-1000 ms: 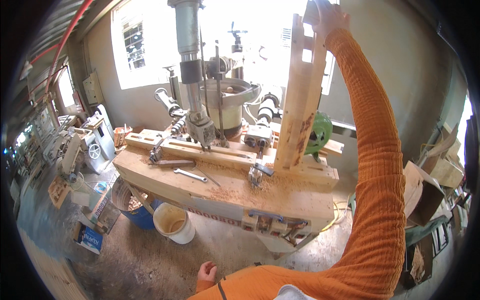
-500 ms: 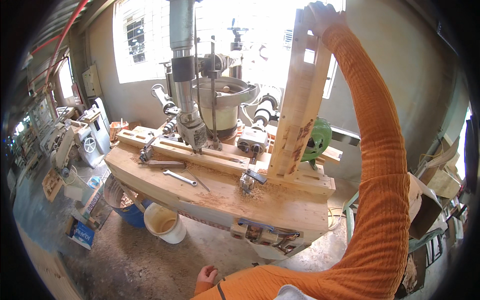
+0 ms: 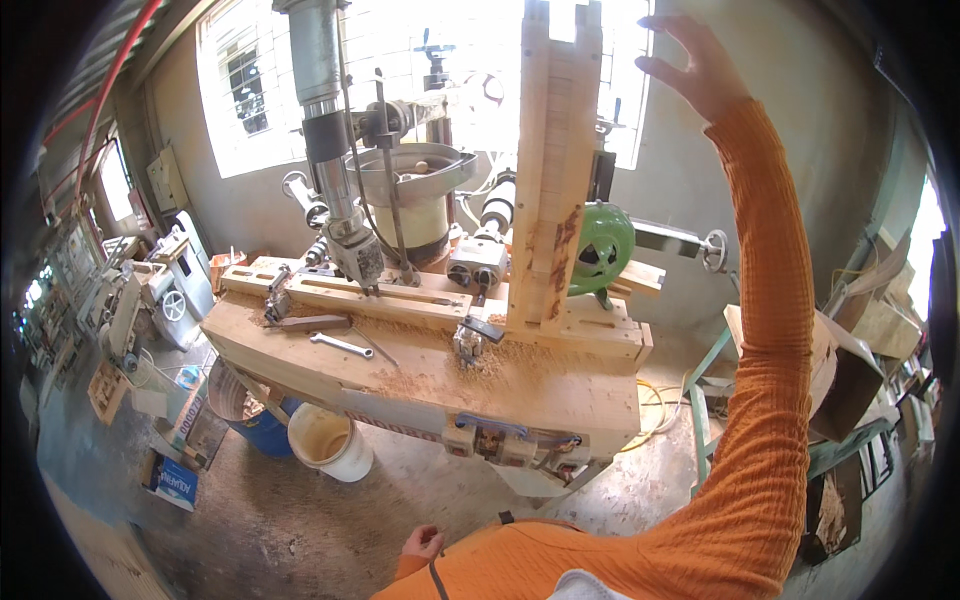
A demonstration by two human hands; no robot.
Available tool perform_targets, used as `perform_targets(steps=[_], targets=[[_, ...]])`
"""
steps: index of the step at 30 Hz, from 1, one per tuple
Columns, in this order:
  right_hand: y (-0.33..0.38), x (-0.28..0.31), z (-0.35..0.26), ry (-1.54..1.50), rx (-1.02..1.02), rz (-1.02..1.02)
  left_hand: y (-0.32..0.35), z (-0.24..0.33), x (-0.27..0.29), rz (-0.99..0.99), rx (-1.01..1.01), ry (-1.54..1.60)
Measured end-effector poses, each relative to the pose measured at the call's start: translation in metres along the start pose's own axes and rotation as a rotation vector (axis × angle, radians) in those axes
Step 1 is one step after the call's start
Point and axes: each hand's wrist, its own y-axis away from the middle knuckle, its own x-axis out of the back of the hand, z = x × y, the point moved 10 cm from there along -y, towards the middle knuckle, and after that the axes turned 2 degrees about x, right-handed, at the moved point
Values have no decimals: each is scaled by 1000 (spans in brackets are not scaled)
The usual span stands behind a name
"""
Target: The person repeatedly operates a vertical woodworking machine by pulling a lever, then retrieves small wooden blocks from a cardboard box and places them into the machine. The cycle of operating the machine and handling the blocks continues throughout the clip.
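Observation:
My right hand (image 3: pixel 702 68) is raised at the top right, thumb and fingers apart, holding nothing. Just left of it, and apart from it, stands a tall upright wooden chute (image 3: pixel 556 170) with a notched top. Low in the picture, my left hand (image 3: pixel 422 543) hangs beside my body with its fingers loosely curled and nothing visible in them. The chute rises from a wooden workbench (image 3: pixel 500 390) fitted with a drilling machine, whose steel spindle (image 3: pixel 350 245) points down at a wooden rail (image 3: pixel 400 302). Beside the chute's foot sits a small metal clamp (image 3: pixel 468 345) among wood shavings.
A wrench (image 3: pixel 342 345) and a thin rod lie on the bench. Behind are a round feeder bowl (image 3: pixel 405 195) and a green motor (image 3: pixel 602 250). A white bucket (image 3: pixel 328 445) and a blue drum (image 3: pixel 262 432) stand on the floor. A green-framed rack (image 3: pixel 715 400) is at right.
My right hand has come off the top of the chute and moved right, its fingers spreading. The whole view has shifted, so the bench appears further left. My left hand stays low.

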Motion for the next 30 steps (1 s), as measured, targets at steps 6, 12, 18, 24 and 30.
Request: perform_targets(steps=[6, 12, 18, 24, 30], targets=[[109, 35, -2, -286, -377, -313, 45, -7, -19, -67, 82, -230], [266, 61, -3, -609, -735, -640, 110, -50, -61, -96, 79, -235], [422, 112, 2, -602, -949, -1124, 202, -114, -89, -102, 200, -370], [533, 219, 89, -352, -1150, -1007, 250, -149, -109, -70, 396, -485], [623, 300, 175, -176, -1293, -991, 240, -124, -159, -15, 407, -531]])
